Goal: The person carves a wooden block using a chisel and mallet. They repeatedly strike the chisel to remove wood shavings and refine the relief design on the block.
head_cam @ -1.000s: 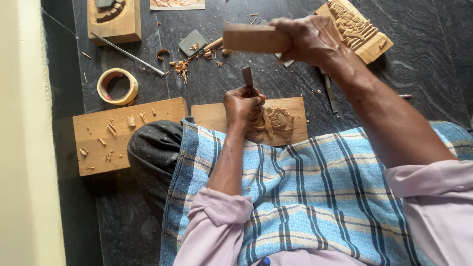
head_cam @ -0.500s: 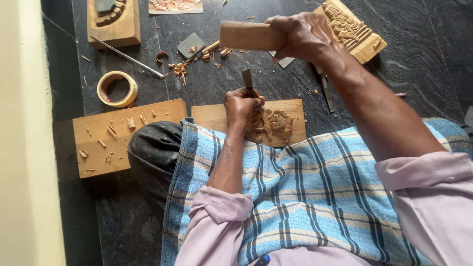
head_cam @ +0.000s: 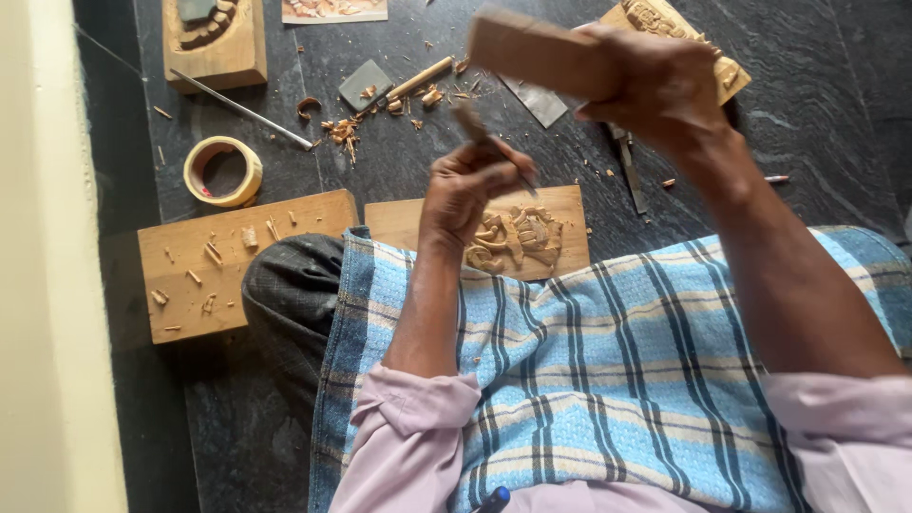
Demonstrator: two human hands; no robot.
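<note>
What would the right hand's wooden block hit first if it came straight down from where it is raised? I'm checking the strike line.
Most likely the butt of the chisel held in the left hand, just below the block in the right hand. Depth is unclear from one view.

The mallet [head_cam: 541, 52] in the right hand [head_cam: 660, 85] is motion-blurred. The left hand [head_cam: 470, 195] hides the chisel [head_cam: 475, 128] tip and part of the carving [head_cam: 518, 237]. At 12 o'clock, the edge crops a photo [head_cam: 332, 9] and block [head_cam: 214, 43].
</note>
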